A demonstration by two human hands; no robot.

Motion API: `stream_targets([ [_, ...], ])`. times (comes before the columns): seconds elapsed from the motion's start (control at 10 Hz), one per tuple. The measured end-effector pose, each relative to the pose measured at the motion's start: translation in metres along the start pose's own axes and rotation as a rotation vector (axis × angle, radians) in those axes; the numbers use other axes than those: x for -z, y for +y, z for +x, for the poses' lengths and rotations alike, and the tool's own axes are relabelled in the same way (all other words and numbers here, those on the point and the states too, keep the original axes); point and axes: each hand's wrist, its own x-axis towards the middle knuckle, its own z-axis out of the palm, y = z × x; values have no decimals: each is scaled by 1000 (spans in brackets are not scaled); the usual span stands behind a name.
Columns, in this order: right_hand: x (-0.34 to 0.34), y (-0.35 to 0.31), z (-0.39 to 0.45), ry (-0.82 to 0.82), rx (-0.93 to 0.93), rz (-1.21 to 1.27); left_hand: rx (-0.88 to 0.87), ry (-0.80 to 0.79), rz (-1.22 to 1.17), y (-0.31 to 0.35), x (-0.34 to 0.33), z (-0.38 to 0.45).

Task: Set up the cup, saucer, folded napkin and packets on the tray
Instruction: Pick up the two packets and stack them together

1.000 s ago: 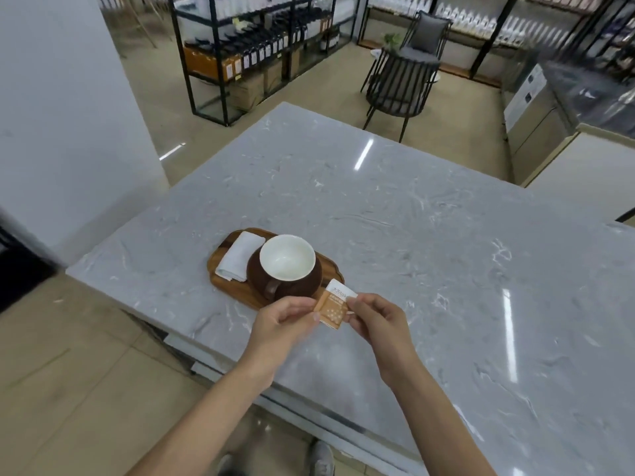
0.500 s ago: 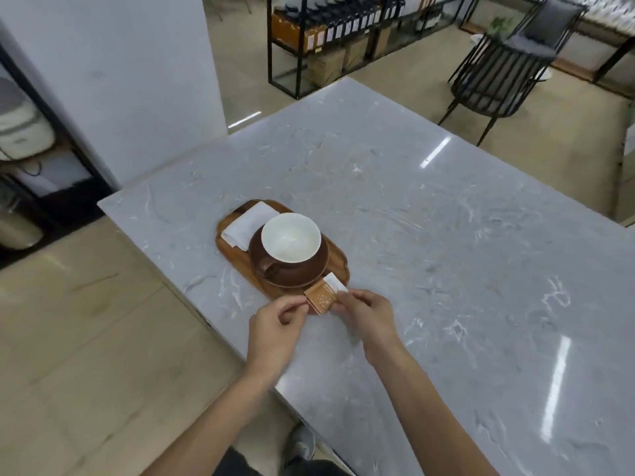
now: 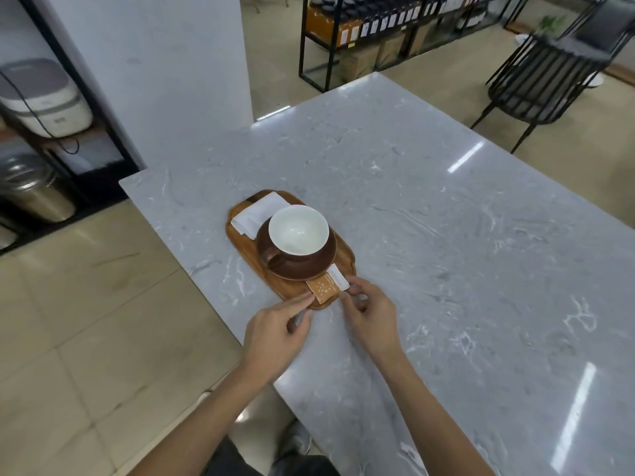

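Observation:
A wooden tray (image 3: 240,242) lies near the marble counter's left edge. On it stands a brown cup with a white inside (image 3: 298,228) on a brown saucer (image 3: 319,266), and a folded white napkin (image 3: 257,213) lies at the tray's far end. Two packets, an orange one (image 3: 322,286) and a white one (image 3: 338,277), rest on the tray's near end against the saucer. My left hand (image 3: 275,334) touches the orange packet's near corner with its fingertips. My right hand (image 3: 369,312) pinches the packets' right edge.
The grey marble counter (image 3: 446,235) stretches far and right. A rice cooker (image 3: 41,97) and a metal bin (image 3: 31,187) sit on the left. A black shelf with bottles (image 3: 378,25) and a black chair (image 3: 549,70) stand beyond the counter.
Both hands carried the packets from above the counter down onto the tray's near end beside the saucer. The camera view shifted to the left.

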Motion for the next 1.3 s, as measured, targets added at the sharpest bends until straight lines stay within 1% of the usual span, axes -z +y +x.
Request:
stream_targets([
  [0.2, -6, 2, 5, 26, -10, -22, 5, -28, -2, -3, 1, 3],
  [0.5, -12, 0, 3, 80, -58, 95, -36, -79, -4, -6, 4, 5],
  [0.7, -11, 2, -3, 89, -5, 96, -78, -73, 42, -8, 1, 1],
  [0.9, -12, 3, -1, 80, 20, 85, -48, -85, 89, -6, 0, 0],
  [1.0, -11, 4, -1, 69, 31, 69, -73, -98, 98, -3, 3, 1],
  [1.1, -6, 4, 3, 75, 4, 69, -124, -128, 68, 1, 11, 5],
  [1.2, 6, 2, 8, 87, 25, 29, -237, -133, 79, 8, 24, 18],
  [1.3, 21, -11, 20, 146, 55, -6, -379, -76, 93, 24, 45, 45],
])
